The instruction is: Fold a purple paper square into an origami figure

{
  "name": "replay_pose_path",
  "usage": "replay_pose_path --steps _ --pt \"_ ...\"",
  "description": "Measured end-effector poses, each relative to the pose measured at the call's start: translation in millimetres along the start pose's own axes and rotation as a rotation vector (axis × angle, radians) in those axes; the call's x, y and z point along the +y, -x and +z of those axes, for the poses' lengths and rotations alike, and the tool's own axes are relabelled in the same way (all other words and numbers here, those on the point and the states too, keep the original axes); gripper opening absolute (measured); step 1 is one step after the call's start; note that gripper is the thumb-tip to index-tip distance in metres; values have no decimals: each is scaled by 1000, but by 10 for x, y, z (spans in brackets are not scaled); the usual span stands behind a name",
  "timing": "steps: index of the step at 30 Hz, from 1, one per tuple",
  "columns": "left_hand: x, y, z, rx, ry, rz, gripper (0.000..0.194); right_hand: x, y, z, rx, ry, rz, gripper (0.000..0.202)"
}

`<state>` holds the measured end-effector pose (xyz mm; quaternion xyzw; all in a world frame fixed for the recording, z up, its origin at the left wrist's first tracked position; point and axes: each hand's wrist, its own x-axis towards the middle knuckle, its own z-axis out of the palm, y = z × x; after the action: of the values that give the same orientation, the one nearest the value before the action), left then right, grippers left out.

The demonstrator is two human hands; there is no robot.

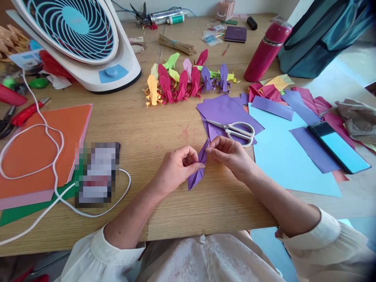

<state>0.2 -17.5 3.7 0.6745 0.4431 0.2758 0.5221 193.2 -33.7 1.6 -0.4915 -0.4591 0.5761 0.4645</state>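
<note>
A narrow folded purple paper (196,178) is held between my two hands above the front of the table. My left hand (179,168) pinches its middle between thumb and fingers. The fingers of my right hand (230,155) are closed at its upper right edge, near the pointed top. Just beyond the hands, scissors with white handles (241,131) lie on a stack of purple sheets (225,107). Folded paper figures (182,86) in orange, red, pink, green and purple stand in a group farther back.
A white fan (123,58) stands back left. Below it are orange sheets (38,156), a phone (96,176) and a white cable (54,160). To the right lie a light blue sheet (282,156) and another phone (337,145). Behind them stand a red bottle (264,55) and a teal bag (317,47).
</note>
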Motion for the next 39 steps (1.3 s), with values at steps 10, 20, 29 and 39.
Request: replay_pose_path --steps 10,20,29,39 --pt "5 -49 -5 -43 120 -55 21 -19 -25 -58 -132 18 46 36" --pt "-35 -14 6 -89 -35 5 16 84 -72 -212 -236 239 70 24" --pt "-32 -31 -3 -129 24 -4 19 9 -54 -191 -230 196 122 28" --pt "-60 -50 23 -63 22 13 23 37 -72 -178 -214 186 72 31"
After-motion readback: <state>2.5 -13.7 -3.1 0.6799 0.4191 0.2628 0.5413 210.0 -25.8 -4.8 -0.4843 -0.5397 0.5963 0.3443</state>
